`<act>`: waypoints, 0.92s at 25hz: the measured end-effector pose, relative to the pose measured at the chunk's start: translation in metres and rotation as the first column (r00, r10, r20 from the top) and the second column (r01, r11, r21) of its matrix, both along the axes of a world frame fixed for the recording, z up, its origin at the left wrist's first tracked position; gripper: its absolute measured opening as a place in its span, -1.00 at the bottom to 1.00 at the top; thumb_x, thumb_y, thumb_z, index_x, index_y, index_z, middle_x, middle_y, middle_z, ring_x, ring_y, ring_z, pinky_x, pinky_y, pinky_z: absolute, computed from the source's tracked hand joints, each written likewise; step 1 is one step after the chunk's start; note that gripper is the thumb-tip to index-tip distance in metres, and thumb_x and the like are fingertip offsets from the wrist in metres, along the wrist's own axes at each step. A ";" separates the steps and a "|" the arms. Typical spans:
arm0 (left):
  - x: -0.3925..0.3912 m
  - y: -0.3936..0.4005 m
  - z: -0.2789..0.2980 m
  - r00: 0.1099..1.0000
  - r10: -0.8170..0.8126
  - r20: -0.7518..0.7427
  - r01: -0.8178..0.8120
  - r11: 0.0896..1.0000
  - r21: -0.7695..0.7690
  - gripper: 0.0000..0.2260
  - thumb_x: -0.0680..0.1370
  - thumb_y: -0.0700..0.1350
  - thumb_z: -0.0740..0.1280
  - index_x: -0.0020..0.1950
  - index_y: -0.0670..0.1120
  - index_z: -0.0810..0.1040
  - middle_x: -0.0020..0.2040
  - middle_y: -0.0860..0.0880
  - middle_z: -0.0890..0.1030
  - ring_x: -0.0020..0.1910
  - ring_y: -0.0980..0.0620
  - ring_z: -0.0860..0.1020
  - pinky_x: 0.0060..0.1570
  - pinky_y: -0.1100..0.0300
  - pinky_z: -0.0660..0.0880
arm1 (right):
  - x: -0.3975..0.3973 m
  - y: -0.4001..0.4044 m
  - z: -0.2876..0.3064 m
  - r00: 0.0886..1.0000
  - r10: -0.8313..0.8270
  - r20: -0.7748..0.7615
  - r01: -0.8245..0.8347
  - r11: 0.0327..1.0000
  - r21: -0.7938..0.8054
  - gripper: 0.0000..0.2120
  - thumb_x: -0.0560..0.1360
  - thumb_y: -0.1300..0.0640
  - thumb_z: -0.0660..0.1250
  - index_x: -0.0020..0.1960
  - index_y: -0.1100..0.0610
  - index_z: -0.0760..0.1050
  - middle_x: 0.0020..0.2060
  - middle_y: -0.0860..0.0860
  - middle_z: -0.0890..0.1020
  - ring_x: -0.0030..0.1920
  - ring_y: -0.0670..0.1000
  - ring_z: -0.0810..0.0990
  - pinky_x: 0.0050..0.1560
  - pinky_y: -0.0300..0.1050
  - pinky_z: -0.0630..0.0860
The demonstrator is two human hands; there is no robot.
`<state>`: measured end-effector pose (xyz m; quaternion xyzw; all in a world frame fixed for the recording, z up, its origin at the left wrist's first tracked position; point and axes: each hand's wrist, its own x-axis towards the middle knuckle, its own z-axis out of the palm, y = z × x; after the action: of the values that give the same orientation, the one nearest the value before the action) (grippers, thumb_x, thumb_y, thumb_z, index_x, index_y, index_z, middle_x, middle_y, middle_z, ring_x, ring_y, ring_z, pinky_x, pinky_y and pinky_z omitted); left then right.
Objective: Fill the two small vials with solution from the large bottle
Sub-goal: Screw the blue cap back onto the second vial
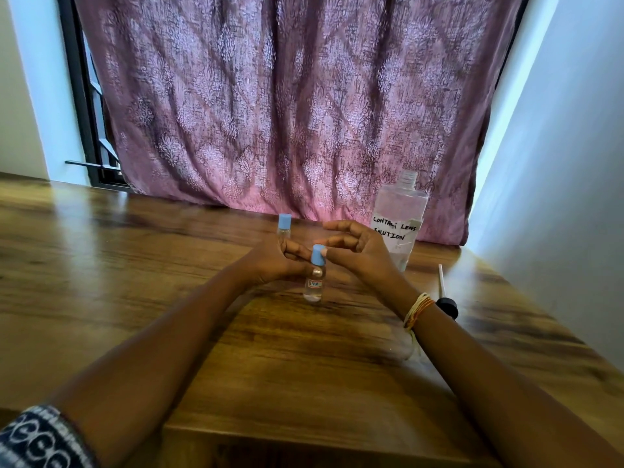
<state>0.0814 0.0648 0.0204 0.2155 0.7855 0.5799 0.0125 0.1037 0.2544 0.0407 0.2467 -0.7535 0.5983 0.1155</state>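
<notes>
A small clear vial [314,283] with a blue cap stands upright on the wooden table [135,265], mid-frame. My left hand [273,263] grips its body from the left. My right hand [358,251] pinches the blue cap with thumb and forefinger, the other fingers spread above. A second blue-capped vial [284,226] stands just behind my left hand. The large clear bottle [400,217], uncapped and labelled "contact lens solution", stands at the right rear, partly behind my right hand.
A dropper [445,292] with a black bulb lies on the table to the right of my right wrist. A pink patterned curtain [287,113] hangs behind the table. A wall runs close along the table's right side.
</notes>
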 end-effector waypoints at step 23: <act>-0.004 -0.001 -0.001 1.000 -0.013 0.002 0.013 1.000 0.002 -0.77 0.34 -0.23 0.54 -0.03 -0.10 0.70 -0.19 0.08 0.73 -0.20 0.19 0.66 -0.17 0.37 0.53 | 0.002 0.003 0.005 0.996 0.078 0.037 -0.078 0.997 0.000 -0.58 0.45 0.47 0.33 0.27 0.25 0.41 -0.03 0.18 0.67 -0.06 -0.06 0.69 -0.04 -0.23 0.59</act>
<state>0.0776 0.0640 0.0195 0.2198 0.7835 0.5810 0.0169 0.1060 0.2578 0.0461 0.2650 -0.7459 0.6061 0.0777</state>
